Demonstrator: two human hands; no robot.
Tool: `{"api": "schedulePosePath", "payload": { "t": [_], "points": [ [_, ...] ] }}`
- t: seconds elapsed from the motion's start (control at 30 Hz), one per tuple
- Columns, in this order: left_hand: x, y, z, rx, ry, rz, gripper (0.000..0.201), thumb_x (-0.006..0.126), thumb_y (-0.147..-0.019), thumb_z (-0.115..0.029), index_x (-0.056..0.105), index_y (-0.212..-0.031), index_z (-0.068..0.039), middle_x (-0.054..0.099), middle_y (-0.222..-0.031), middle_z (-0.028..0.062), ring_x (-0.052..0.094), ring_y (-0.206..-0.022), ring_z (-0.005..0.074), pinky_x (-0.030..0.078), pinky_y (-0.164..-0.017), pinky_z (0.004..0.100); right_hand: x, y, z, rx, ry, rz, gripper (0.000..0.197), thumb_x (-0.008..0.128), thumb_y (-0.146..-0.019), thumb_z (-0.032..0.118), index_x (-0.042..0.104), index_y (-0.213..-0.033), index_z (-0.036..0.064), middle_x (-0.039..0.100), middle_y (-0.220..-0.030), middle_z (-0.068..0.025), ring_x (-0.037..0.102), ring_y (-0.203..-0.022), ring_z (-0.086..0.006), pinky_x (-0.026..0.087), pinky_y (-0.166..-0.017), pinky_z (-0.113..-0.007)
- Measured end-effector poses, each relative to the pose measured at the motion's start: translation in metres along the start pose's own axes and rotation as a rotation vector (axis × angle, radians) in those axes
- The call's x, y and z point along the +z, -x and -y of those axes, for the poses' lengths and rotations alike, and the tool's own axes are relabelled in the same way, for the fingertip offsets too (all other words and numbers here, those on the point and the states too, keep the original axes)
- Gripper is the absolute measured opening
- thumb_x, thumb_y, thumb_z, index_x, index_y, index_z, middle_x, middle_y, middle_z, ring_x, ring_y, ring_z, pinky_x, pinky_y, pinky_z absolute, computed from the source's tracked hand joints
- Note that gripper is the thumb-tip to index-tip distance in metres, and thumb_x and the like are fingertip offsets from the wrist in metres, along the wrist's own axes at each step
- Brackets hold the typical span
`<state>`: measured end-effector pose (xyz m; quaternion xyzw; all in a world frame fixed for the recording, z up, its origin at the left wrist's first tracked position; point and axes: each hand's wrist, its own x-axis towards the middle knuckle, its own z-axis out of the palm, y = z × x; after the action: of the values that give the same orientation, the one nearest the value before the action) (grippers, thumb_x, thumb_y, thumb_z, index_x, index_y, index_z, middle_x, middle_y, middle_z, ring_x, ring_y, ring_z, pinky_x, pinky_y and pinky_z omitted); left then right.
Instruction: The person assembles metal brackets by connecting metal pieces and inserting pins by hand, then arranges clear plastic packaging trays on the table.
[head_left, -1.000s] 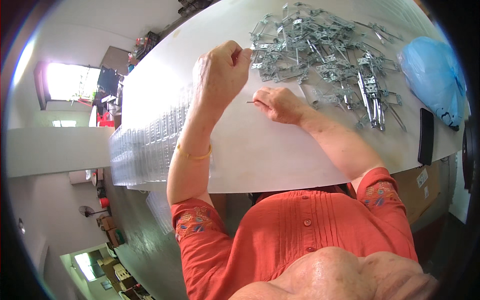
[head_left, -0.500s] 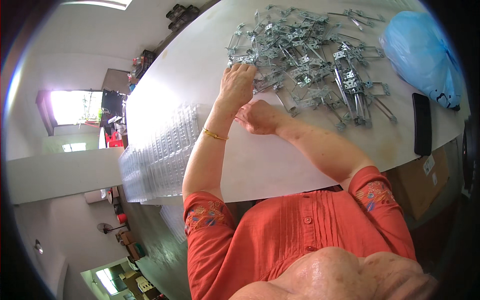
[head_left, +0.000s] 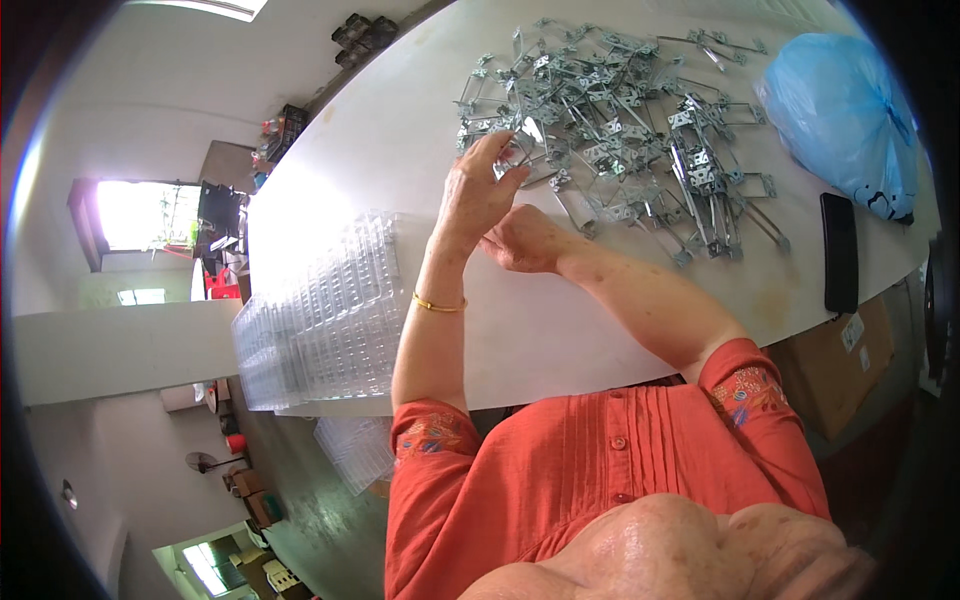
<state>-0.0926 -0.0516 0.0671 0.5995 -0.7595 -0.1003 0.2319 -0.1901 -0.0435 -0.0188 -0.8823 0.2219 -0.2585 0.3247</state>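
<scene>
Grey metal brackets (head_left: 610, 155): one tangled pile, on the surface (head_left: 590, 325). My left hand (head_left: 470, 202): at its left edge, fingers parted. My right hand (head_left: 527, 241): fingers hidden, cannot tell. Step, seemingly: picking; next calls for a clean pinch.

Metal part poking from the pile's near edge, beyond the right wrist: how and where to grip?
Pinch the metal part by its outer end, probably from the near side: that end juts onto bare table, while its far end meets the pile and could snag.

There are two hands (head_left: 472, 203), one bag (head_left: 845, 120), one phone (head_left: 839, 255) and countless metal brackets (head_left: 702, 172).
</scene>
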Motion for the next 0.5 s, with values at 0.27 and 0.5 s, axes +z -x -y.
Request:
{"api": "schedulePosePath", "payload": {
  "t": [0.27, 0.5],
  "points": [
    [0.0, 0.036, 0.057, -0.243, 1.358, -0.126, 0.042, 0.052, -0.099, -0.025, 0.052, -0.127, 0.005, 0.059, -0.092, 0.0051, 0.054, -0.071, 0.0166, 0.048, -0.067, 0.0308, 0.002, -0.002, 0.002, 0.079, -0.087, -0.064, 0.013, 0.056, -0.095, 0.017, 0.059, -0.094, 0.0045, 0.065, -0.091, -0.0162, 0.064, -0.089, -0.0358, 0.05, -0.078, -0.046],
    [0.006, 0.055, 0.082, -0.43, 1.6, -0.332, 0.058, 0.033, -0.104, -0.047, 0.059, -0.112, 0.004, 0.051, -0.07, 0.0041, 0.04, -0.053, 0.0138, 0.032, -0.051, 0.0275, 0.007, -0.003, -0.005, 0.007, -0.182, -0.235, 0.011, 0.061, -0.092, 0.014, 0.06, -0.094, 0.0031, 0.065, -0.09, -0.0165, 0.064, -0.085, -0.0356, 0.05, -0.075, -0.045]
  ]
}}
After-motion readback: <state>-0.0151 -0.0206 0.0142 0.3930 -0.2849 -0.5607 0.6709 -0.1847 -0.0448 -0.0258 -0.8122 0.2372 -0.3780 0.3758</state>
